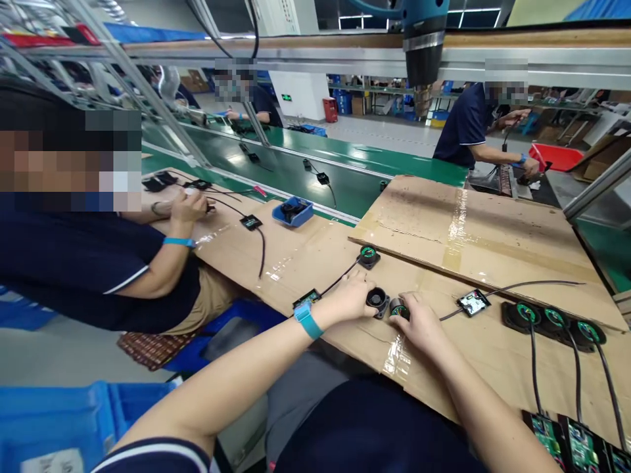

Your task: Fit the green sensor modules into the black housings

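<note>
My left hand [348, 299], with a teal band at its wrist, has its fingers closed on the side of a black round housing [377, 301] with a square flange. Just right of it, my right hand [419, 318] grips a small round part [398, 309] with a green face between thumb and fingers. The two parts are close together above the cardboard. Behind them stands another black housing [368, 256] with a green inside, its cable running to a circuit box [306, 299] partly behind my left wrist. A cable leads from near my right hand to an open circuit box [473, 302].
Several finished-looking round units [555, 318] with cables to green circuit boards [582, 447] lie at the right. A raised cardboard sheet [419, 210] is behind. A blue bin [292, 211] sits back left, near a co-worker's hands. A power tool [422, 46] hangs overhead.
</note>
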The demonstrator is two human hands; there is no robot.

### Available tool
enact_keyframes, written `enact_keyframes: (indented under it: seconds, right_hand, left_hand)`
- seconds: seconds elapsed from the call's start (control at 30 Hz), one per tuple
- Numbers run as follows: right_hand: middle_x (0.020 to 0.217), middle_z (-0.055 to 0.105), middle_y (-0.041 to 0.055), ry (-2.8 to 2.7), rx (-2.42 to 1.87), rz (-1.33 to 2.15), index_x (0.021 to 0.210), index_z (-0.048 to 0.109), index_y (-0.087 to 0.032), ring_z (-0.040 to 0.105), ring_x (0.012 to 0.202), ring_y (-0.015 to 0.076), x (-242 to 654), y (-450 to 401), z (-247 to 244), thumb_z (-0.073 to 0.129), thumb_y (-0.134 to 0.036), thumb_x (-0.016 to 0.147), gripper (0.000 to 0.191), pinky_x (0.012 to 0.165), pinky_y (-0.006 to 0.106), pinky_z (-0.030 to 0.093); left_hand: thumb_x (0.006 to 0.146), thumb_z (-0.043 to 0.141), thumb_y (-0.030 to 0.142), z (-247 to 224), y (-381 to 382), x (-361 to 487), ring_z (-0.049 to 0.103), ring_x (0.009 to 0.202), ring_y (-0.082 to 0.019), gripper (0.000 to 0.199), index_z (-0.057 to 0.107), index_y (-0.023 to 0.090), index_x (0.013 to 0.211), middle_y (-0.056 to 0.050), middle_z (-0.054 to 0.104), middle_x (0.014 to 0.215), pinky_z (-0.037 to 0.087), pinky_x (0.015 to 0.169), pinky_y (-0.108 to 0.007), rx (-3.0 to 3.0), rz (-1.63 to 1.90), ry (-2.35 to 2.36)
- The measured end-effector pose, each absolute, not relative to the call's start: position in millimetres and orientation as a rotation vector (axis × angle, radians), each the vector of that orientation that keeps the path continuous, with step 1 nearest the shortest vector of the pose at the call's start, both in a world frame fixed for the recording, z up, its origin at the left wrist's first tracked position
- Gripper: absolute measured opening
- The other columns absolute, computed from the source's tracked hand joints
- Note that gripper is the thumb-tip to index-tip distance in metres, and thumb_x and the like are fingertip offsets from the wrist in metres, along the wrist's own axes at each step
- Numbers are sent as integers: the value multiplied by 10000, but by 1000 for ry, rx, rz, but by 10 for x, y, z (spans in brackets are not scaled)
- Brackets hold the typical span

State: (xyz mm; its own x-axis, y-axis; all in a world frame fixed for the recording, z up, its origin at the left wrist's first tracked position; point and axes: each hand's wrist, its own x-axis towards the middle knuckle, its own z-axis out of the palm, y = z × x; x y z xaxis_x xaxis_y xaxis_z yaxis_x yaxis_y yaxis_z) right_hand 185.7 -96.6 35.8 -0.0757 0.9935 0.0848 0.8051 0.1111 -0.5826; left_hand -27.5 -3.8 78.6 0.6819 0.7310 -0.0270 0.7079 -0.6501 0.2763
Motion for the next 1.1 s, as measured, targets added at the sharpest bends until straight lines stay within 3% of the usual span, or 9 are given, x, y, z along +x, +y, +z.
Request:
enact_keyframes:
  seconds: [0.1,0.2,0.33,0.5,0.57,0.77,0.87,0.97,1.1]
  right_hand:
    - [1162,649,123,-1973,-1713,558,1187,615,-164,632,1083,255,1806,-916,344,720,-303,850,379,970,368,486]
    - [1080,689,107,-1933,-1764,608,1146,620,-166,659,1001,249,1896,-923,381,708,-315,847,346,893,353,507]
    - [972,720,80,-1964,-1806,664,1028,663,-185,676,906,238,2054,-948,436,668,-317,853,220,837,341,517]
    - [1197,672,189,-1924,-1827,407,1225,634,-95,635,1122,306,2020,-971,342,622,-339,911,398,999,425,491]
    - [1214,663,195,-1899,-1831,384,1275,611,-86,632,1132,314,1997,-998,282,647,-367,902,468,996,437,502]
    - [1185,685,158,-1818,-1781,391,1253,634,-117,651,1099,290,2032,-1049,186,660,-358,881,444,1001,434,518]
    - [1139,705,154,-1768,-1781,398,1208,665,-105,667,1044,289,2068,-1057,209,668,-365,864,431,971,443,537]
    - [1053,720,146,-1585,-1784,322,1218,668,-91,686,881,253,2077,-1094,327,679,-427,860,491,854,417,585]
    - [981,715,106,-1463,-1611,249,1281,640,-128,652,711,173,1949,-1147,558,676,-460,885,518,687,318,595]
  left_hand:
    - [671,862,481,695,-126,-298,368,1397,-426,543,672,175,1077,-198,474,1414,366,1100,-612,2653,333,1180]
    - [707,858,440,556,-337,-298,263,1475,-436,653,595,135,1221,-246,352,1541,309,1154,-657,2661,634,1247]
    - [873,708,368,333,-624,-228,347,1452,-384,718,392,80,1450,-259,415,1501,386,1167,-581,2649,951,1191]
    - [958,516,163,145,-652,-54,464,1370,-359,398,525,101,1351,-218,528,1394,441,1138,-558,2741,898,1158]
    - [971,465,130,106,-607,12,465,1375,-344,396,525,128,1363,-201,539,1384,450,1134,-549,2735,920,1100]
    - [967,552,241,-27,-591,136,357,1471,-333,730,157,164,1576,-223,376,1543,410,1174,-550,2409,1110,1029]
    - [931,633,296,-82,-590,153,419,1438,-318,880,58,163,1583,-227,420,1520,419,1168,-530,2169,1125,1059]
    - [896,684,307,-101,-557,153,515,1362,-302,882,130,182,1570,-194,525,1443,454,1137,-510,1982,1073,1091]
    - [848,732,280,-113,-509,148,569,1303,-313,743,351,187,1478,-174,576,1391,474,1112,-525,1901,1067,1118]
